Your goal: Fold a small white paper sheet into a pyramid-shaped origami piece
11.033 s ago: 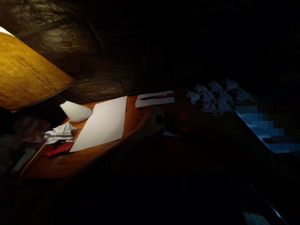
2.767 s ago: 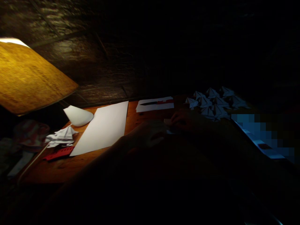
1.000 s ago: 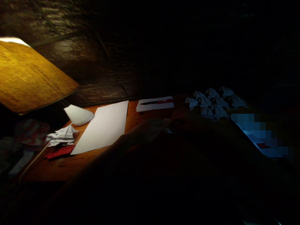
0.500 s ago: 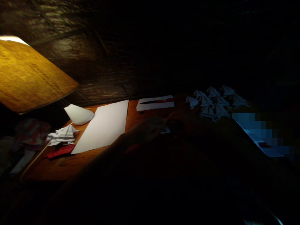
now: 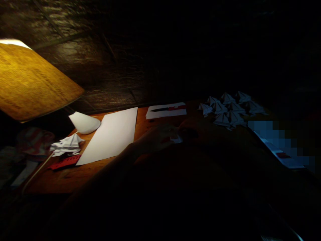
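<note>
Deep shadow covers both hands near the middle of the table. My left hand (image 5: pixel 159 135) is closed with its fingers around a small piece of white paper (image 5: pixel 178 139). Close against it, my right hand (image 5: pixel 192 130) has its fingers curled at the paper's other side; its outline is very dark. Just behind the hands, a knife (image 5: pixel 165 108) with a dark blade and red handle rests on small white paper sheets (image 5: pixel 154 114). Off to the right stand several folded white paper figures (image 5: pixel 229 108) in a cluster.
A large white sheet (image 5: pixel 111 134) lies left of my hands, beside a white cone-like lamp base (image 5: pixel 84 123). A crumpled folded paper (image 5: pixel 67 144) and a red slotted object (image 5: pixel 65 162) are at the table's left. A lit yellow lampshade (image 5: pixel 32 80) overhangs there. A bluish screen (image 5: pixel 283 152) glows at right.
My left fingers have shifted slightly on the paper, and a bit more of its white edge shows between the hands. The other things stay where they were.
</note>
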### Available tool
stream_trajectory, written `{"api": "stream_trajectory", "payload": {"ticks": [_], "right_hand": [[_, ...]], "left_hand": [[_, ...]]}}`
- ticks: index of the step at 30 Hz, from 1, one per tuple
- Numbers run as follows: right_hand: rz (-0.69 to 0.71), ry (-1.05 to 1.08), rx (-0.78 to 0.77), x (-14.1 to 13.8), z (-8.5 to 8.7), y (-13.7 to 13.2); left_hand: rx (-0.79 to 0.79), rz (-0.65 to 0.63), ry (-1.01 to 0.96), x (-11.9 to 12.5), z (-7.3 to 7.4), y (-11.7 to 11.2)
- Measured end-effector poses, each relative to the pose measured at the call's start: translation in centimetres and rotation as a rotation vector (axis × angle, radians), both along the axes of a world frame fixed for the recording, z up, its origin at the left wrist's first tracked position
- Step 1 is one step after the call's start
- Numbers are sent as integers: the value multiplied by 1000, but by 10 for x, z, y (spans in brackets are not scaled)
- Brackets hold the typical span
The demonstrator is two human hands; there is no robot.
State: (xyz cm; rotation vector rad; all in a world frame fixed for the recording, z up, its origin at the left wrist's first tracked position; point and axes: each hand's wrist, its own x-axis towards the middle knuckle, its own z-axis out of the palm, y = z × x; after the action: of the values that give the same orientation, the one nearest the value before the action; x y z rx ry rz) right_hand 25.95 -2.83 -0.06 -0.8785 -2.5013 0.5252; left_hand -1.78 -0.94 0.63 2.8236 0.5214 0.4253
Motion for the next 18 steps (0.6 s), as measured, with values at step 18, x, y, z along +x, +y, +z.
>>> {"api": "stream_trajectory", "payload": {"ticks": [18], "right_hand": [[-81,-4,-30,-1,7,-1]], "left_hand": [[-67,-8,0,0,0,0]]}}
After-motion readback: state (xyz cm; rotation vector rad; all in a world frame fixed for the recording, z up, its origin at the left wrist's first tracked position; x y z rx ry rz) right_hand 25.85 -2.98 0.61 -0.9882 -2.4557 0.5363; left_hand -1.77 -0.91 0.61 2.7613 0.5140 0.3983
